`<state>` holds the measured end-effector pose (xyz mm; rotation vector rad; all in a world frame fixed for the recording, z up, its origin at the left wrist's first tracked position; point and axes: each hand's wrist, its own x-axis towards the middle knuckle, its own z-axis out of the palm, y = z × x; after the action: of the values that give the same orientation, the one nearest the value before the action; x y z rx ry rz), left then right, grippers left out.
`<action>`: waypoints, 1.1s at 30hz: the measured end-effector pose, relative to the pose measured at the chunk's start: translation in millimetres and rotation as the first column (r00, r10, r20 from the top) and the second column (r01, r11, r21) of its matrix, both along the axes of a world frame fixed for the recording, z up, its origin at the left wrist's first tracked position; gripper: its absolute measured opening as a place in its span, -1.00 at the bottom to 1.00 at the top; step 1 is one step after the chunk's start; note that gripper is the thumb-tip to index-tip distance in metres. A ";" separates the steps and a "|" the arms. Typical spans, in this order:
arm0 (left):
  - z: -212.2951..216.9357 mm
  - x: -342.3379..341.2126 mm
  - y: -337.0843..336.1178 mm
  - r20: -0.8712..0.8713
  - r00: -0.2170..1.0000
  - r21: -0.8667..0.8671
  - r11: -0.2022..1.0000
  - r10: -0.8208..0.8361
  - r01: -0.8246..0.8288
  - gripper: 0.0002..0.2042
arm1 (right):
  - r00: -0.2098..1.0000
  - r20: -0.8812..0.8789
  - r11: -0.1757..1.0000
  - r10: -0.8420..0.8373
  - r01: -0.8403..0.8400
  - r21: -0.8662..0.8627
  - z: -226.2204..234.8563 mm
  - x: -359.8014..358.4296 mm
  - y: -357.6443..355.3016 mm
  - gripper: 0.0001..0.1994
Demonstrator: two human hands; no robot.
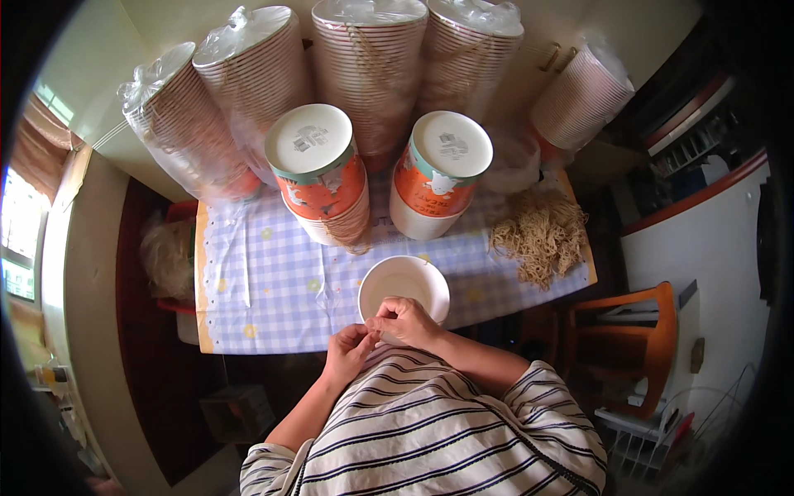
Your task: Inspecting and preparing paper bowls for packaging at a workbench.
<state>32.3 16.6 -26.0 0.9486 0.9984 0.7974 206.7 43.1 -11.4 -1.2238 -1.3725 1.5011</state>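
Observation:
A white paper bucket (404,273) stands at the table's front edge, its open mouth facing up. Over its near rim my right hand (408,322) is closed in a pinch. Just left of it, my left hand (349,350) is also closed, its thumb and fingertips pressed together close to the right fingertips. Whatever sits between the fingers is too small to make out. Behind the white bucket stand two upside-down stacks of orange and green printed paper buckets, a left stack (322,192) with tan cord around its lower part and a right stack (437,188).
A tangled heap of tan cord (542,236) lies at the table's right. Tall plastic-bagged stacks of buckets (370,83) line the back, with another bagged stack (581,97) at the far right. A blue checked cloth (273,281) covers the table. A wooden chair (662,331) stands right.

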 end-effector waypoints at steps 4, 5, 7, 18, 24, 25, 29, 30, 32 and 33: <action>2.1 1.2 0.7 -0.001 1.000 -0.019 0.999 -0.027 0.027 -0.90 | 0.999 -0.022 1.000 -0.024 0.024 -0.011 0.6 -1.1 1.2 -0.77; 3.3 2.0 0.3 -0.009 1.000 -0.023 1.000 -0.017 0.017 -0.90 | 0.998 -0.044 0.999 -0.037 0.037 0.011 -1.1 -1.1 0.6 -0.75; 4.6 3.4 0.0 0.000 1.000 -0.033 0.999 -0.010 0.010 -0.89 | 0.998 -0.054 0.999 -0.032 0.032 0.003 0.4 -0.8 1.0 -0.77; 0.9 -2.5 -0.6 0.052 0.996 -0.008 0.998 0.069 -0.069 -0.86 | 0.998 0.001 0.996 0.065 -0.065 -0.058 -4.9 19.9 9.7 -0.73; -0.1 -9.9 -1.5 0.089 0.993 -0.010 0.997 0.082 -0.082 -0.89 | 0.840 0.422 0.931 0.341 -0.363 -0.031 31.1 38.0 6.4 -0.65; 0.4 -9.8 -1.6 0.089 0.993 -0.011 0.997 0.082 -0.082 -0.89 | 0.778 0.493 0.906 0.389 -0.419 -0.053 35.8 38.2 6.1 -0.64; 5.6 -7.4 -0.6 0.128 0.987 -0.015 0.996 0.092 -0.091 -0.90 | 0.689 0.579 0.867 0.435 -0.495 -0.061 42.9 37.6 4.0 -0.68; 6.4 -6.9 -0.4 0.144 0.985 0.002 0.995 0.095 -0.096 -0.91 | 0.690 0.578 0.867 0.435 -0.495 -0.061 41.5 37.7 3.6 -0.68; 4.8 -7.5 -0.1 0.121 0.989 0.024 0.996 0.084 -0.088 -0.91 | 0.677 0.579 0.852 0.455 -0.519 -0.063 35.9 38.0 3.2 -0.76; 4.3 -7.6 0.1 0.098 0.992 0.045 0.996 0.075 -0.079 -0.91 | 0.677 0.579 0.853 0.454 -0.518 -0.063 34.0 38.1 2.6 -0.76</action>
<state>24.7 16.7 -21.6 0.9093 0.9397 0.9276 244.8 45.7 22.6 -1.3732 -2.3171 1.4105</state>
